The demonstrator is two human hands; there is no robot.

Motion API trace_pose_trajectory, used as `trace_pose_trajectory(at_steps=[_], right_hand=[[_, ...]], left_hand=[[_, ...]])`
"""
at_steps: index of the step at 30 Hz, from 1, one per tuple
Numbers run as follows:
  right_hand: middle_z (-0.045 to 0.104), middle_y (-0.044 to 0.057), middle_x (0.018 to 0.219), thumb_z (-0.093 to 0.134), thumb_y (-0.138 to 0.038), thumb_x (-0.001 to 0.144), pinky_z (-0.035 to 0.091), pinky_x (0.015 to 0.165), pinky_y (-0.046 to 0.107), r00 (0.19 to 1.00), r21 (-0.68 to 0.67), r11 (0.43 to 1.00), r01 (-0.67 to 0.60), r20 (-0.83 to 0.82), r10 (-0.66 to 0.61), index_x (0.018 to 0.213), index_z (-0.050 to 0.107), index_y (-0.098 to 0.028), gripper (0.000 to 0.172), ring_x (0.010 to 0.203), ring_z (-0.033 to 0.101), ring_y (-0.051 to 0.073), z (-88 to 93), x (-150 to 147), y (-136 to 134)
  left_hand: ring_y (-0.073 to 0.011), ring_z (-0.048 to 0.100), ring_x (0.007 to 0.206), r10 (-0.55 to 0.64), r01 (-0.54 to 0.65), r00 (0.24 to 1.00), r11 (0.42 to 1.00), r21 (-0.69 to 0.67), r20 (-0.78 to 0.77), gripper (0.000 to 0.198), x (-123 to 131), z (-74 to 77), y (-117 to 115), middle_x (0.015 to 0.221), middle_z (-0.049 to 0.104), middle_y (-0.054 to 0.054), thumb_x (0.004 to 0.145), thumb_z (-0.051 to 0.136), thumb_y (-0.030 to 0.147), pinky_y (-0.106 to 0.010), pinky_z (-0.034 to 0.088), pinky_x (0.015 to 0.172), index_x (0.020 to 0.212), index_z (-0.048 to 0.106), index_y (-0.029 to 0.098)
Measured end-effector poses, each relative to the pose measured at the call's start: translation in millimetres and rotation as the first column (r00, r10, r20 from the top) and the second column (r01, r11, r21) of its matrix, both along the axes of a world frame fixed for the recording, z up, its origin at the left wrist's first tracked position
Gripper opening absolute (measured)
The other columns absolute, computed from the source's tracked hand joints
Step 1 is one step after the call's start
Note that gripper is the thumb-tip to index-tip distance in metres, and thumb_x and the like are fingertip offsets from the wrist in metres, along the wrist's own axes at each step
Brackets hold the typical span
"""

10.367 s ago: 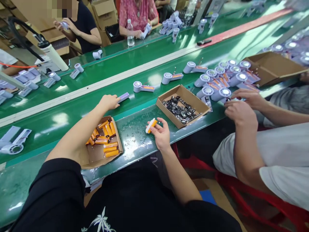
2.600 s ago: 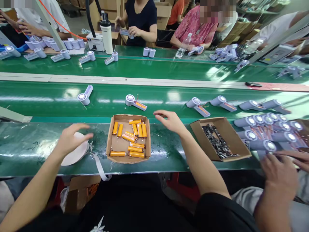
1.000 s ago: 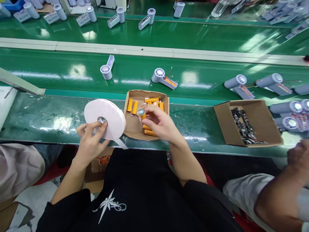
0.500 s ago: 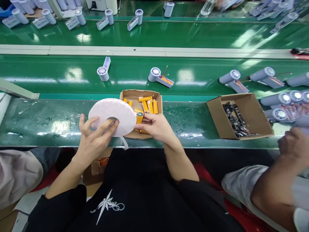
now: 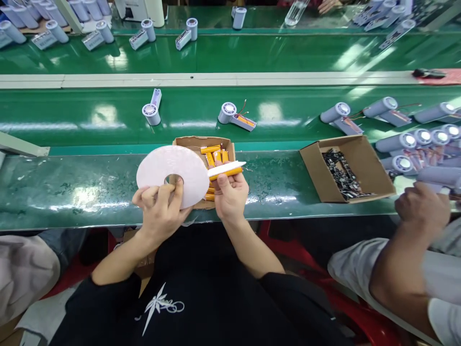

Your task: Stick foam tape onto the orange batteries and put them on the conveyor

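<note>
My left hand (image 5: 162, 199) grips a large white roll of tape (image 5: 151, 168), with a finger in its centre hole. At the roll's right edge, my right hand (image 5: 232, 194) pinches an orange cylindrical battery (image 5: 230, 173). A strip of white tape (image 5: 226, 166) lies along the battery's upper side and ends in a point beyond it. Behind the roll and my right hand stands a low cardboard box (image 5: 185, 141), partly covered by them. More orange batteries (image 5: 216, 156) lie loose inside it.
To the right, a cardboard box (image 5: 309, 168) holds small dark parts. Grey-purple fan-like units (image 5: 228, 113) rest on the green conveyor (image 5: 118, 115) beyond the bench. A co-worker's hand (image 5: 423, 206) grips a similar unit at far right.
My right hand has turned palm up and tilted the battery nearly level, and white tape now shows along it. The roll has turned flatter toward me. The whole view has shifted slightly.
</note>
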State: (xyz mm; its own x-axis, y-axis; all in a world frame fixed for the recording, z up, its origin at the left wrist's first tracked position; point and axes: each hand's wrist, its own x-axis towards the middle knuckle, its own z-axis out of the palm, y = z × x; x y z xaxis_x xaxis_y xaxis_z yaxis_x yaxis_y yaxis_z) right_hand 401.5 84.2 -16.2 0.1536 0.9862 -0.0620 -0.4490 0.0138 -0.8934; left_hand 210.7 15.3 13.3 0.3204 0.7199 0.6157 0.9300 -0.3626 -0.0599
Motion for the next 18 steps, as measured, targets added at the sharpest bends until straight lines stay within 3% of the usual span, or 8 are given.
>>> trace_pose_trajectory(at_steps=[3,5,6,8,10,12,15,18], right_hand=[[0.086,0.006,0.112,0.095,-0.062,0.08,0.072,0.096,0.038,0.994,0.105,0.994,-0.04,0.109,0.029,0.109,0.079,-0.025,0.049,0.108,0.083,0.024,8.2,43.0,25.7],[0.084,0.001,0.116,0.088,-0.059,0.091,0.069,0.094,0.025,0.987,0.314,0.945,0.095,0.093,-0.13,0.107,0.082,-0.029,0.034,0.109,0.082,0.016,22.1,98.7,50.3],[0.083,-0.002,0.119,0.089,-0.053,0.093,0.066,0.094,0.018,0.974,0.413,0.89,0.195,0.029,-0.226,0.107,0.084,-0.032,0.025,0.11,0.081,0.012,28.5,127.4,60.7],[0.08,-0.006,0.123,0.092,-0.043,0.092,0.064,0.088,0.013,0.951,0.464,0.841,0.279,-0.013,-0.309,0.115,0.085,-0.039,0.025,0.108,0.08,0.008,33.8,173.3,71.6],[0.081,-0.004,0.117,0.098,-0.042,0.083,0.065,0.081,0.015,0.948,0.384,0.881,0.277,0.042,-0.316,0.118,0.083,-0.041,0.038,0.1,0.082,0.01,24.4,194.9,67.1],[0.083,0.0,0.107,0.104,-0.046,0.072,0.069,0.079,0.024,0.936,0.225,0.93,0.291,0.132,-0.325,0.118,0.076,-0.036,0.056,0.092,0.084,0.016,1.2,194.6,52.1],[0.085,0.004,0.094,0.108,-0.051,0.058,0.073,0.077,0.04,0.896,0.05,0.922,0.385,0.221,-0.386,0.117,0.061,-0.028,0.078,0.084,0.087,0.027,-40.6,179.6,28.2],[0.086,0.007,0.09,0.107,-0.053,0.056,0.073,0.078,0.045,0.894,-0.004,0.926,0.378,0.261,-0.364,0.115,0.057,-0.026,0.082,0.082,0.088,0.032,-66.1,172.1,17.0]], left_hand=[[-0.033,0.055,0.105,-0.185,0.217,0.971,0.947,-0.237,0.149,0.069,-1.4,-9.6,-22.2,0.104,0.072,-0.015,0.091,0.085,0.057,-0.049,0.041,0.095,0.147,0.07,0.019],[-0.0331,0.058,0.108,-0.225,0.284,0.954,0.889,-0.36,0.198,0.064,-32.5,-16.2,-35.6,0.108,0.073,-0.014,0.089,0.085,0.055,-0.048,0.043,0.097,0.143,0.072,0.023],[-0.0344,0.059,0.111,-0.156,0.221,0.969,0.893,-0.392,0.191,0.064,-56.2,-20.9,-39.6,0.112,0.073,-0.015,0.088,0.086,0.052,-0.05,0.044,0.1,0.143,0.072,0.024],[-0.0402,0.058,0.119,0.155,-0.096,0.981,0.909,-0.406,0.114,0.065,-110.8,-32.4,-41.6,0.118,0.072,-0.017,0.085,0.086,0.052,-0.055,0.043,0.107,0.142,0.074,0.024],[-0.0439,0.057,0.123,0.336,-0.242,0.938,0.81,-0.534,0.085,0.066,-158.8,-42.8,-36.4,0.123,0.072,-0.017,0.081,0.085,0.058,-0.059,0.044,0.11,0.137,0.076,0.024],[-0.0427,0.059,0.125,0.403,-0.245,0.903,0.767,-0.593,0.149,0.057,-184.3,-47.0,-24.4,0.126,0.072,-0.015,0.084,0.08,0.059,-0.058,0.047,0.112,0.13,0.079,0.026],[-0.0355,0.065,0.12,0.366,-0.208,0.884,0.865,-0.458,0.29,0.033,-174.2,-37.7,15.3,0.116,0.074,-0.011,0.097,0.068,0.053,-0.052,0.049,0.113,0.113,0.08,0.026],[-0.0319,0.068,0.115,0.276,-0.156,0.926,0.902,-0.403,0.259,0.04,-131.4,-15.9,92.6,0.115,0.076,-0.012,0.104,0.059,0.053,-0.048,0.05,0.113,0.12,0.077,0.022]])
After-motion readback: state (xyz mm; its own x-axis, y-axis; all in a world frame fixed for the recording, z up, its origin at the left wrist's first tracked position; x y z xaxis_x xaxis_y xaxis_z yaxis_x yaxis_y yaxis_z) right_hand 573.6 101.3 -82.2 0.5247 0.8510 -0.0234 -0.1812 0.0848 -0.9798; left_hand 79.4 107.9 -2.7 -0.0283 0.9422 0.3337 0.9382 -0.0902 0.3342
